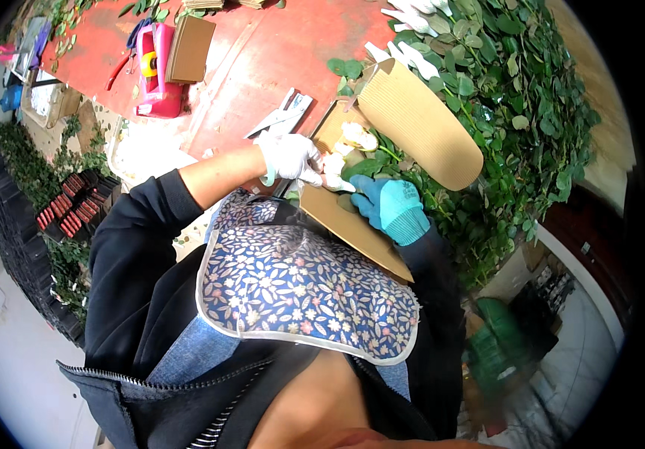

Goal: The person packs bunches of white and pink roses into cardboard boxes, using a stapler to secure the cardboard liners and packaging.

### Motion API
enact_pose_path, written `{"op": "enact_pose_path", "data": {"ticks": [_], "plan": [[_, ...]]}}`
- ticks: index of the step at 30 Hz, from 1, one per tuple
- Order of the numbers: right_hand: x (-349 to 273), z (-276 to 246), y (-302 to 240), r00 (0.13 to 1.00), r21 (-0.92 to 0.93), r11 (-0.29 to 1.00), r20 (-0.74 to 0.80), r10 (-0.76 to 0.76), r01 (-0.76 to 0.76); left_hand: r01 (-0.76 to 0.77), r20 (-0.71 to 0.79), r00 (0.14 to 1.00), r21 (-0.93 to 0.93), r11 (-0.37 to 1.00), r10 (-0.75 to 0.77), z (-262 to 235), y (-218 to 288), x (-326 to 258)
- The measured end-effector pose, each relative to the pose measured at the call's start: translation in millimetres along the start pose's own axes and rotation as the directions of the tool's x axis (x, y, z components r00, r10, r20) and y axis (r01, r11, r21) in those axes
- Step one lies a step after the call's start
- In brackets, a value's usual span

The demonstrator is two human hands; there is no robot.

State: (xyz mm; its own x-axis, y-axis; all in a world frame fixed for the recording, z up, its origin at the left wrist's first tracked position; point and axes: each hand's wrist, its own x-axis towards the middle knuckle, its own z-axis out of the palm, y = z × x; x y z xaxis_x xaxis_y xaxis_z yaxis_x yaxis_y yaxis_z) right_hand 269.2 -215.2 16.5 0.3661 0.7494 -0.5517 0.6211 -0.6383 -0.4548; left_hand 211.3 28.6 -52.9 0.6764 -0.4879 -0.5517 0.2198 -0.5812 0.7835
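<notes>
My left hand (292, 158), in a white glove, is closed with its fingertips pinched at a pale rose (335, 176). Another creamy white rose (358, 136) lies just beyond it, on green leaves and stems. My right hand (393, 208), in a teal glove, has its fingers bent at the base of the near rose, above a flat cardboard sheet (356, 230); what lies under those fingers is hidden. A ribbed cardboard piece (421, 123) stands raised behind the flowers. Beside my left hand lies a silver flat metal tool (285, 112).
A pink tape dispenser (159, 71) stands on the red table (244, 45), beside stacked brown cardboard (191, 49) and red-handled pliers (119, 71). Leafy stems (517, 112) heap along the right, with white wrapped blooms (416, 56). A black crate (79, 206) sits lower left.
</notes>
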Motion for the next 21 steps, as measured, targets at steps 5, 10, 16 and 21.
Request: {"op": "enact_pose_path", "data": {"ticks": [5, 10, 16, 21], "plan": [[4, 15, 6, 0.998, -0.03, 0.999, 0.064, 0.017, -0.015, -0.031, -0.027, 0.999, 0.129, 0.991, 0.035, 3, 5, 7], [11, 24, 12, 0.993, -0.061, 0.998, 0.118, 0.005, 0.002, -0.058, -0.165, 0.983, 0.166, 0.984, 0.086, 3, 16, -3], [14, 25, 1, 0.99, -0.049, 0.998, 0.137, 0.033, -0.026, -0.21, -0.422, 0.874, 0.118, 0.97, 0.241, 11, -1, -3], [16, 32, 7, 0.994, -0.037, 0.999, 0.106, -0.005, 0.009, -0.112, -0.428, 0.874, 0.28, 0.953, 0.229, -13, -15, -32]]}}
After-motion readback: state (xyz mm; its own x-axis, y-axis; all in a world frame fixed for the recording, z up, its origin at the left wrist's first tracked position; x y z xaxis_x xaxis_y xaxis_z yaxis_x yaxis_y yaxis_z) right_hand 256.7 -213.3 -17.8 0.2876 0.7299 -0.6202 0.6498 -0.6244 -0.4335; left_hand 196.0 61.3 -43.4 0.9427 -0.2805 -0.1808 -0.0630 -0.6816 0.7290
